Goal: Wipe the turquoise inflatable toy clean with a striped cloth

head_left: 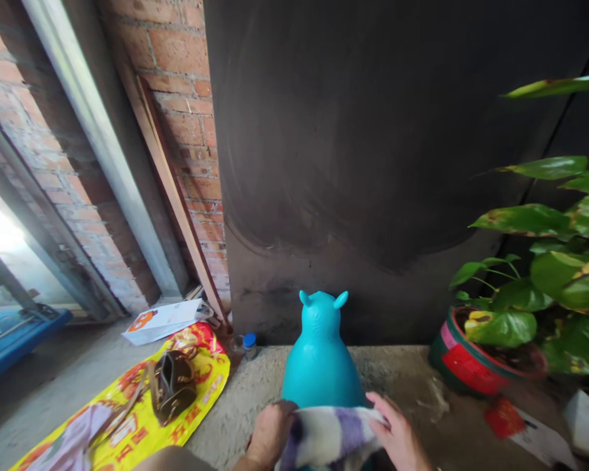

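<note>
A turquoise inflatable animal toy (320, 366) with two small ears stands upright on the floor, facing the dark panel. A fuzzy purple-and-white checked cloth (336, 435) lies across its near side, stretched between my hands. My left hand (273, 425) is closed on the cloth's left edge, close against the toy's side; its fingertips are partly hidden. On the other side my right hand (392, 428) pinches the cloth's right edge between thumb and fingers. The lower part of the toy is hidden under the cloth and below the frame.
A yellow printed sheet (209, 386) lies to the left, bearing a brown handbag (174, 386) and a pale cloth (73, 438). Near the wall are a white paper bag (169, 317) and a blue-lidded jar (250, 345). A potted plant (471, 356) stands right, before a dark panel (363, 163).
</note>
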